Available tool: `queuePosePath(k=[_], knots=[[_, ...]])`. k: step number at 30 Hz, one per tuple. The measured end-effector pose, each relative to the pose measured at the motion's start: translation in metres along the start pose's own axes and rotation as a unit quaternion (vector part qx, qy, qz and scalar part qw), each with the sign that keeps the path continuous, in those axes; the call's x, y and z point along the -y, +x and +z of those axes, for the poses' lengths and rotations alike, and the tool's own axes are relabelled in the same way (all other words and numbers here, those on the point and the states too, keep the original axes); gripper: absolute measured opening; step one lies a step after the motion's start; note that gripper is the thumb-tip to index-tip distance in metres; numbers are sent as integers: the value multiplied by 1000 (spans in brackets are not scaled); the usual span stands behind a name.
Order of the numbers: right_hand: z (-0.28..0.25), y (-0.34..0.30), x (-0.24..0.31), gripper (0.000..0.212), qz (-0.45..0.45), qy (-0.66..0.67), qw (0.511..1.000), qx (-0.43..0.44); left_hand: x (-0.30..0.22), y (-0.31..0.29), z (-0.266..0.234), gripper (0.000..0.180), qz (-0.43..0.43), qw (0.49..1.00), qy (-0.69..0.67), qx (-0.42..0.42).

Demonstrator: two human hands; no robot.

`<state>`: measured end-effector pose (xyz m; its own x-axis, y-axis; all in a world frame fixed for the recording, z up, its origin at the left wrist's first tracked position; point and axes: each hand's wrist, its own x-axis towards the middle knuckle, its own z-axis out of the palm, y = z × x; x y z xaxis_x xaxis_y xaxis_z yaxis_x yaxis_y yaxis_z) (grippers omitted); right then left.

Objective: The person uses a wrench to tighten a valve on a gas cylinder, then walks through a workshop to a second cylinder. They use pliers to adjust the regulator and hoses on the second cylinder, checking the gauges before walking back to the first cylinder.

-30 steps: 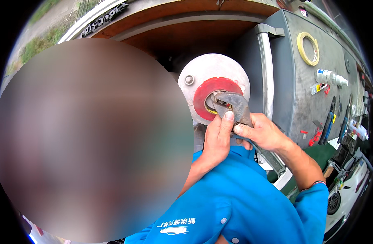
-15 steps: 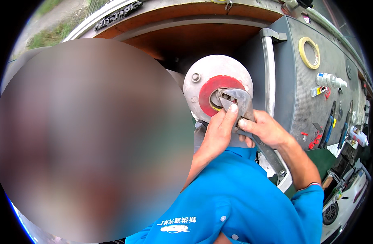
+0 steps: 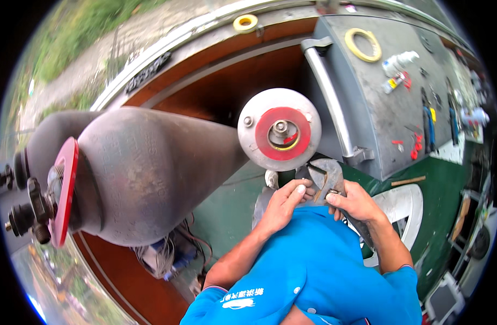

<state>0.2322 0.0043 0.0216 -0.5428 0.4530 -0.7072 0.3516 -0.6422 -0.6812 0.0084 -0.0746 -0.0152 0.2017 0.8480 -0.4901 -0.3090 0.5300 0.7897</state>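
Evidently, the right hand (image 3: 355, 203) gripped the adjustable wrench (image 3: 335, 173) near its head, presumably to balance its weight, below the red ring (image 3: 262, 134); the left hand (image 3: 282, 207) (contents, if any, undetermined) curled beside it.

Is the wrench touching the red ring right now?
No, the right hand holds the wrench with a visible gap to the red ring.

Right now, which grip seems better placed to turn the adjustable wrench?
Right, in my judgement: the right grip closes around the adjustable wrench just below its head. The left grip sits beside that head with fingers bunched, not around the handle.
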Motion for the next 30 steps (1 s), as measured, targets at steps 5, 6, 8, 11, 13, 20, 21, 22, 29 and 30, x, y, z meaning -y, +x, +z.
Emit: queuePosePath(k=[5,6,8,11,13,20,21,22,29,30], knots=[[32,-40,-63,43,38,32,989,-142,17,-4,-30,43,6,960,276,42],[34,-49,-81,45,40,36,985,-165,21,-6,-35,43,2,948,314,47],[35,-67,-113,44,54,76,977,-194,39,-7,-49,42,-2,925,377,48],[30,-83,-168,40,48,151,952,-263,77,-1,-64,41,-28,922,382,52],[18,-96,-209,39,33,184,937,-295,86,3,-58,41,-75,940,324,71],[8,-178,-373,29,16,371,821,-434,97,37,61,43,-90,871,434,212],[14,-174,-426,31,25,354,811,-465,99,48,86,43,-72,840,476,248],[21,-172,-459,31,77,342,783,-514,103,60,111,42,-52,810,514,278],[51,-162,-675,24,396,351,638,-558,212,169,216,41,-7,729,602,326],[47,-170,-684,20,401,353,667,-518,221,184,217,41,0,677,662,322]])
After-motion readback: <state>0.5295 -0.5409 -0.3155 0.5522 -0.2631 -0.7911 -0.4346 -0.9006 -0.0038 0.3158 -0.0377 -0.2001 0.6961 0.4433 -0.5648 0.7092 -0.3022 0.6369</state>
